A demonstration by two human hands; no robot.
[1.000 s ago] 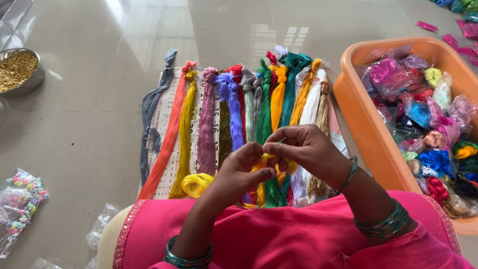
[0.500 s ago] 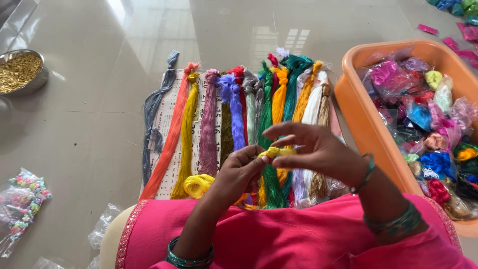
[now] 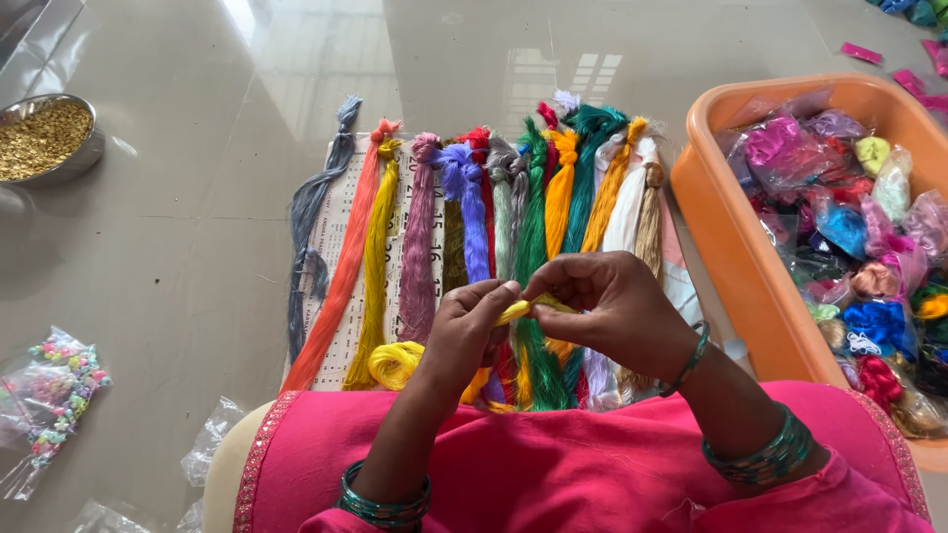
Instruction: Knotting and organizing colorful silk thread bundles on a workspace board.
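Observation:
My left hand (image 3: pixel 464 331) and my right hand (image 3: pixel 604 308) meet over a row of coloured thread skeins (image 3: pixel 494 227) laid on a printed paper sheet (image 3: pixel 341 326) on the floor. Both hands pinch a short yellow thread strand (image 3: pixel 520 310) stretched between their fingertips. A coiled bundle of yellow thread (image 3: pixel 393 363) lies just left of my left wrist. Green bangles sit on both forearms, above a pink garment (image 3: pixel 553 464) on my lap.
An orange plastic tub (image 3: pixel 736 257) full of bagged coloured threads stands at the right. A steel bowl of golden beads (image 3: pixel 44 138) sits at far left. A clear bag of mixed beads (image 3: pixel 49 395) and loose plastic wrappers (image 3: pixel 212 449) lie at lower left.
My hands have shifted slightly and drawn the yellow strand out between the fingertips; it now shows more clearly than before.

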